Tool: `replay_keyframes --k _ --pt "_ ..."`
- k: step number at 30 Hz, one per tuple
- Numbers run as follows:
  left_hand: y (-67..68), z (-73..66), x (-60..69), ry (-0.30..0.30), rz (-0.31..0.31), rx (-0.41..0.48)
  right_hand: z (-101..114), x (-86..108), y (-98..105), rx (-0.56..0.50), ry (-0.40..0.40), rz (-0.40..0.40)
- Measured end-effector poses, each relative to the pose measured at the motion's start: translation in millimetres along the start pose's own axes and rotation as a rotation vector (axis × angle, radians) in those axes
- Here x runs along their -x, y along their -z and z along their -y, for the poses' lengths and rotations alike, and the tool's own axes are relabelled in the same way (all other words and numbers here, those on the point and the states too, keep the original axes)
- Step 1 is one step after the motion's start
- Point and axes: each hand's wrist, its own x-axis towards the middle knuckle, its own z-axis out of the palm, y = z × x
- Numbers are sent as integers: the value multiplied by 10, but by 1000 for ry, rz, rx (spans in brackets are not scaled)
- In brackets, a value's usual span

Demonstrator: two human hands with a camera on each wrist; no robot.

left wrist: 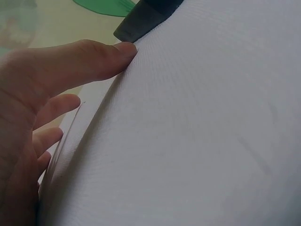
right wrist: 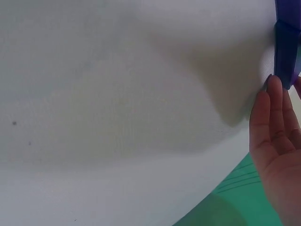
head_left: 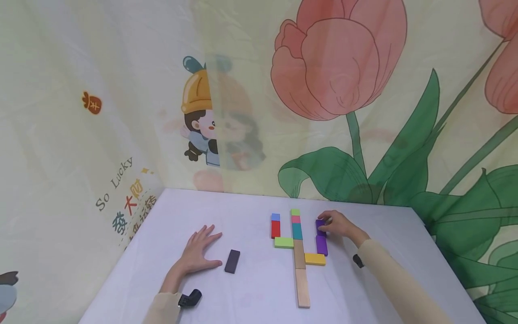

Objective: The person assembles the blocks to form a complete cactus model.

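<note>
My right hand [head_left: 341,226] is at the far end of a column of two purple blocks. Its fingers and thumb pinch the upper purple block [head_left: 320,223], which meets the lower purple block [head_left: 321,246] end to end. In the right wrist view, the fingertips of that hand [right wrist: 281,141] are at the end of the purple block [right wrist: 286,54]; the thumb is mostly hidden. My left hand [head_left: 196,253] rests on the table with fingers spread, its thumb beside a black block [head_left: 232,261]. In the left wrist view, the thumb tip lies close against that black block [left wrist: 146,21].
Two wooden blocks [head_left: 301,288] continue upward into teal [head_left: 297,231], pink and green blocks. A yellow block [head_left: 314,259] branches right; a light green block [head_left: 284,243] branches left, below red [head_left: 275,229] and blue blocks. A printed curtain [head_left: 243,180] stands behind the white table [head_left: 149,252].
</note>
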Motion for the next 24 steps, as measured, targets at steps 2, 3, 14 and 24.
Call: replay_keyframes --k 2,3,14,24 --pt "-1 0 2 5 3 -2 0 8 2 2 6 0" --pt "-1 -1 2 5 2 -2 0 12 3 1 9 -2" --pt "-14 0 25 -31 -41 -6 210 -28 -93 151 103 -131" --pt "-17 9 8 -23 -35 -11 976 99 -526 227 284 2"
